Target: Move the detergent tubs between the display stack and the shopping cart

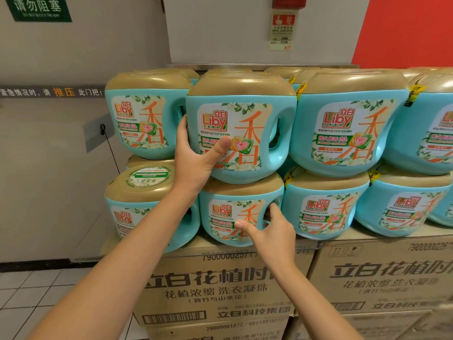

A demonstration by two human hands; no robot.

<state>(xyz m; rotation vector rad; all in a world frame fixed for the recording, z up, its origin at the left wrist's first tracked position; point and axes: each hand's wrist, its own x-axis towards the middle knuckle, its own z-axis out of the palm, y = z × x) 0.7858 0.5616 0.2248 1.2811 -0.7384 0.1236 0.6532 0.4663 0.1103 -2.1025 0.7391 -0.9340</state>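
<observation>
We are noting the left hand [196,153] clasping the upper tub [241,128] at its lower left edge, thumb pressing on the label. This tub is sitting in the stack's top row, on the lower tub [228,212]. The right hand [269,229] is hooking its fingers through the lower tub's handle; that tub is resting on cardboard cartons [220,285].
</observation>
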